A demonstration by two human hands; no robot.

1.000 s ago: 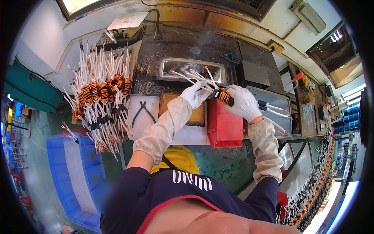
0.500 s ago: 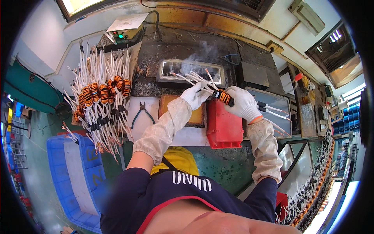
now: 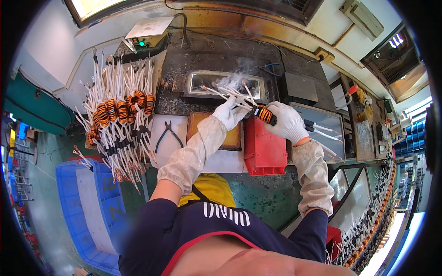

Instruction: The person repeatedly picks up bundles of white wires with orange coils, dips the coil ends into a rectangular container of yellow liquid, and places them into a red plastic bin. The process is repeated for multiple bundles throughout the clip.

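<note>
Smoking metal trough [image 3: 189,85] behind. Left hand [image 3: 225,113]: fingers closed around white leads [image 3: 249,95], copper ends above trough. Orange-black coil [image 3: 264,114] between 2 hands; right hand [image 3: 286,120] fingers clamped on it. Best: steady coil, ends evenly aligned, fingers clear of trough.

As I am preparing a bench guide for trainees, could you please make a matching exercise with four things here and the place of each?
Things
1. Lone coil
2. Front pliers
3. Red box
4. Blue crate

Places
A. Just right of the yellow block
B. In the grip of the right hand
C. At lower left, below the coil pile
D. Lying on the white sheet

Right pairs: 1-B, 2-D, 3-A, 4-C
</note>
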